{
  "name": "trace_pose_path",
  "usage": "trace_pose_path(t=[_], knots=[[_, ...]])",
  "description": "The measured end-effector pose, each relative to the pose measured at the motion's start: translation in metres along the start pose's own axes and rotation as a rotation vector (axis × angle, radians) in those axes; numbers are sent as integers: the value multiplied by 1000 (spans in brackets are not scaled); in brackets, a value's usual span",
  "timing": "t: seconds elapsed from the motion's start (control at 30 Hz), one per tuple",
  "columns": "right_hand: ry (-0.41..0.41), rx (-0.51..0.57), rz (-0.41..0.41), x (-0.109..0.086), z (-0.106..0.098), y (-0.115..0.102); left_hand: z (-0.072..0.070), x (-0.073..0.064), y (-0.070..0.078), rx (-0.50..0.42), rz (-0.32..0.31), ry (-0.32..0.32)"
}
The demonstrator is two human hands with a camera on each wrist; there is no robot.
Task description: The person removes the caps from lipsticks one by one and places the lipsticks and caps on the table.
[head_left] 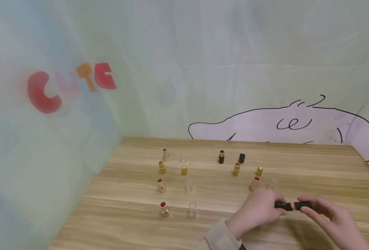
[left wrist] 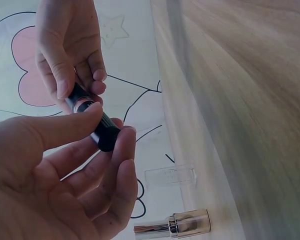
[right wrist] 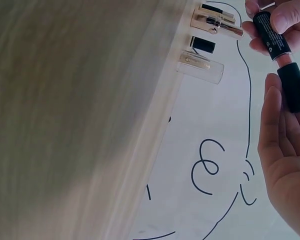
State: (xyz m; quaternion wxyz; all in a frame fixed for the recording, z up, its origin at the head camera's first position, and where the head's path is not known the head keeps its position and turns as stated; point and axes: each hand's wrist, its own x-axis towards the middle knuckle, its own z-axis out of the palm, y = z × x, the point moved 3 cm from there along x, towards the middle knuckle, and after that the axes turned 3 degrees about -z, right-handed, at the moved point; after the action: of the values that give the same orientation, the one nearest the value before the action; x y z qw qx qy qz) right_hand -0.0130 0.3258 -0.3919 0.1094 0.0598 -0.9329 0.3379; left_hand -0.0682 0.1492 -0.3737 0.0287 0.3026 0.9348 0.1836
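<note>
Both hands hold a black lipstick (head_left: pixel 283 207) level above the right part of the table, a pink band showing between its two black parts. My left hand (head_left: pixel 259 207) pinches one end between thumb and fingers; small printed text shows on this part in the right wrist view. The other black part (right wrist: pixel 292 87) is between the thumb and fingers of my right hand (head_left: pixel 335 216). Just beyond the left hand stand an uncapped rose-gold lipstick (head_left: pixel 254 184) and a clear cap (head_left: pixel 273 182), both partly hidden by that hand in the head view.
Uncapped lipsticks stand in a left column, including a gold one (head_left: pixel 162 168) and a rose-gold one (head_left: pixel 164 210), with caps (head_left: pixel 192 209) to their right. Farther back right are a black-based lipstick (head_left: pixel 221 158), a black cap (head_left: pixel 242 158), another gold lipstick (head_left: pixel 236 169) and a gold cap (head_left: pixel 259 171).
</note>
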Motion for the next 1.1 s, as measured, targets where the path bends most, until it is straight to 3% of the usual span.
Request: trace_pose_path(t=[0.5, 0.77, 1.1], knots=[[-13, 5, -21, -3, 3, 1, 1, -1, -1, -36, -21, -55], [31, 47, -104, -4, 5, -2, 4, 0, -3, -71, -25, -85], [43, 29, -82, -4, 8, 3, 6, 1, -7, -103, -20, -120]])
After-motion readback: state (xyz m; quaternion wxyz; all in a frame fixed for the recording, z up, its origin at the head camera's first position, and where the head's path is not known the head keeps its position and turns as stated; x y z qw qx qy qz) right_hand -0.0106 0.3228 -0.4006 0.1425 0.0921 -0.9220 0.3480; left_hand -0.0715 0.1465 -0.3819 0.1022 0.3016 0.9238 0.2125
